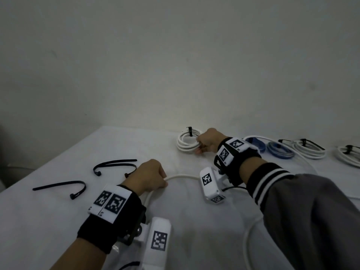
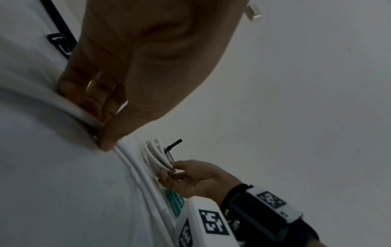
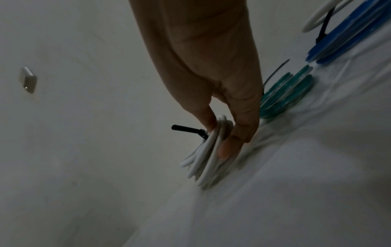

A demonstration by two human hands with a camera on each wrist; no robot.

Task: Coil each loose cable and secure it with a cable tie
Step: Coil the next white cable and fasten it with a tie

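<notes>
Here, right hand (image 1: 209, 140) pinching tied white coil (image 1: 187, 142), left hand (image 1: 150, 175) gripping loose white cable (image 1: 183, 176).

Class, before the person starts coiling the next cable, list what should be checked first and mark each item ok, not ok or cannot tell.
1. Tied white coil carries its black tie: ok.
2. Right hand free of that coil: not ok, it pinches the loops.
3. Left hand holds the loose white cable: ok.
4. Spare cable ties lie on the table by the left hand: ok.
5. Loose cable free of knots: cannot tell, part runs out of view.
</notes>
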